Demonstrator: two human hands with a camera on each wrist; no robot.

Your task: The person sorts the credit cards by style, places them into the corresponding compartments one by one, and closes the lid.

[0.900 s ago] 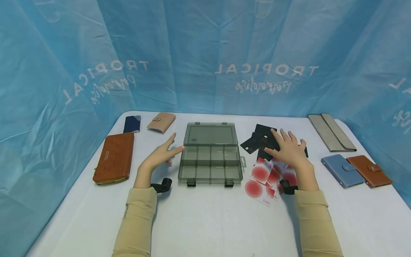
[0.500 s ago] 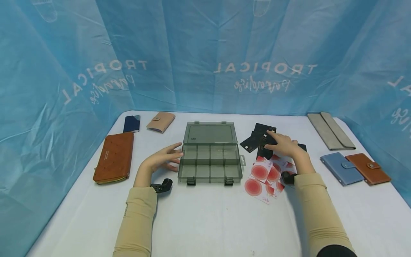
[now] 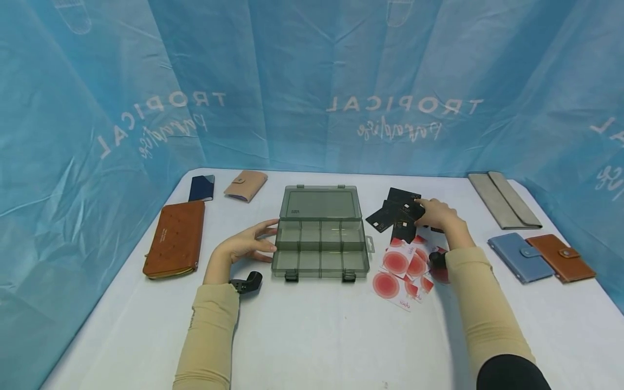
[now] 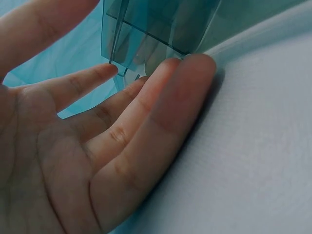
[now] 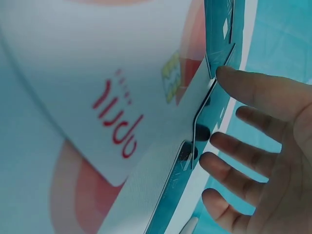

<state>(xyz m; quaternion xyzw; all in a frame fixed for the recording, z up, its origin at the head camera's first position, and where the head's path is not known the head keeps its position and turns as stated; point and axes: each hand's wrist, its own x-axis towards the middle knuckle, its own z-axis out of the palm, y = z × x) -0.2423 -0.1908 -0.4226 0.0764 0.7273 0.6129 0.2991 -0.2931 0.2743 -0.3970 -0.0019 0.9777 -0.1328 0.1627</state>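
A translucent grey-green compartment box (image 3: 332,262) lies with its lid (image 3: 319,203) raised behind it; nothing shows in its compartments. My left hand (image 3: 247,242) is at the box's left side, fingers loosely extended, fingertips against or very near its wall (image 4: 156,29). Right of the box, black chip cards (image 3: 382,218) overlap in a loose pile. My right hand (image 3: 439,215) is at that pile's right end. In the right wrist view, its thumb (image 5: 258,90) touches a card edge and the other fingers are spread close by. White-and-red cards (image 3: 387,285) lie fanned nearer me.
At the left lie a brown zip wallet (image 3: 175,238), a navy card holder (image 3: 201,188) and a beige snap wallet (image 3: 246,185). To the right are a grey folding pouch (image 3: 502,200), a blue wallet (image 3: 519,257) and a brown wallet (image 3: 560,257). Blue curtains (image 3: 312,86) border the white table.
My left hand has come in to the box's left side. My right hand has lowered from above onto the right end of the black cards, its fingers drawing closer together.
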